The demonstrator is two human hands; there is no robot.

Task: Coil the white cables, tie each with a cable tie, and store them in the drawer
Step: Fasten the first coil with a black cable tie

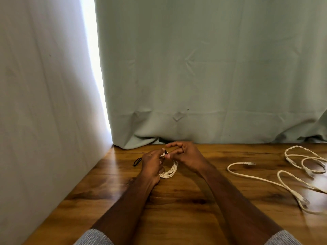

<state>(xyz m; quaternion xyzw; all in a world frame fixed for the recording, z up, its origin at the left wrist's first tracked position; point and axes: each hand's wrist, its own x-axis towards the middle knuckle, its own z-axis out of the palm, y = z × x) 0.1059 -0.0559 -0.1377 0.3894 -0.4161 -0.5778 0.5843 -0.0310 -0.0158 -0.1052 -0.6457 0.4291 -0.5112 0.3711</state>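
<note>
You sit at a glossy wooden table [185, 200] with dark grain streaks and bright reflections. Behind its far edge hangs a pale green curtain [203, 68], its hem bunched on the tabletop. To your left stands a white fabric panel [39, 94], with daylight showing through the gap [95, 68] between them.

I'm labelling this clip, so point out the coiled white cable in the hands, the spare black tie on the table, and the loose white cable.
coiled white cable [169, 171], head view, lower curve of the bundle.
spare black tie [137, 161], head view, middle of its loop.
loose white cable [249, 163], head view, the plug end.
</note>
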